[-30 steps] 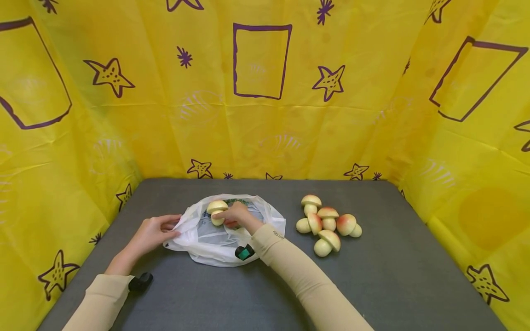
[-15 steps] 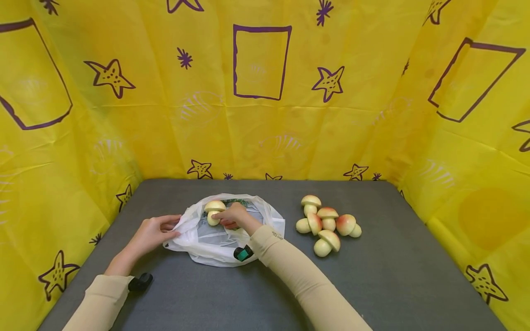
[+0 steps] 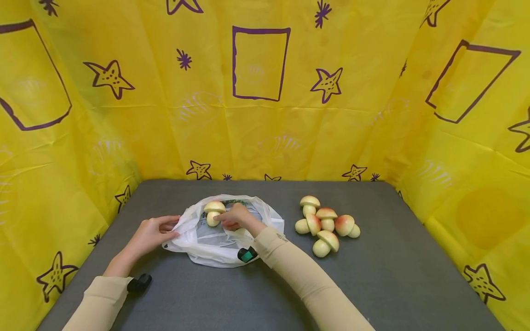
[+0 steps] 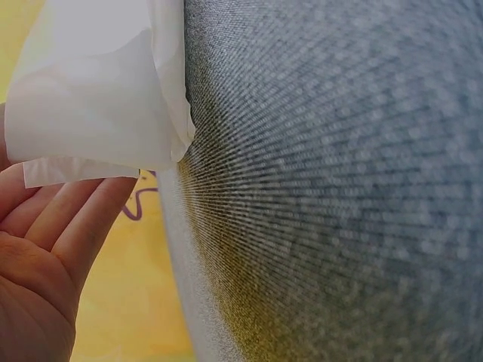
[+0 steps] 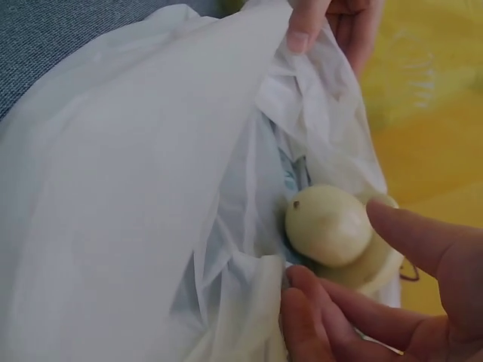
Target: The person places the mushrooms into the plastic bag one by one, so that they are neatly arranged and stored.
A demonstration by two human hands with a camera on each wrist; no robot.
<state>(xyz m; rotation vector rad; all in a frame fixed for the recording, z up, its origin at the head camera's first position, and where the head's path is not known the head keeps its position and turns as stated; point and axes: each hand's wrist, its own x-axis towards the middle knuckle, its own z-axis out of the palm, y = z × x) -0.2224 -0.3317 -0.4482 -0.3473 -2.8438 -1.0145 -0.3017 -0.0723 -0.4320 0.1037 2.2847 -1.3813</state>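
Observation:
A white plastic bag (image 3: 215, 257) lies on the dark table with its mouth spread wide. My left hand (image 3: 151, 233) pinches the bag's left rim; in the left wrist view its fingers (image 4: 94, 219) are partly covered by the plastic. Inside the bag's mouth, my right hand (image 3: 240, 218) holds a cream toy mushroom (image 3: 214, 208) by its stem. In the right wrist view, the thumb lies on one side of the mushroom (image 5: 328, 226) and the fingers on the other, with its round stem end facing the camera. The bag's bottom is mostly hidden.
To the right of the bag, several toy mushrooms (image 3: 327, 225) with cream and reddish caps lie in a loose cluster on the grey tabletop (image 3: 393, 276). Yellow patterned cloth (image 3: 265, 138) encloses the back and both sides.
The mushroom in my right hand has shifted slightly left inside the bag's mouth. My left hand keeps its place on the rim, and the mushroom cluster is unmoved.

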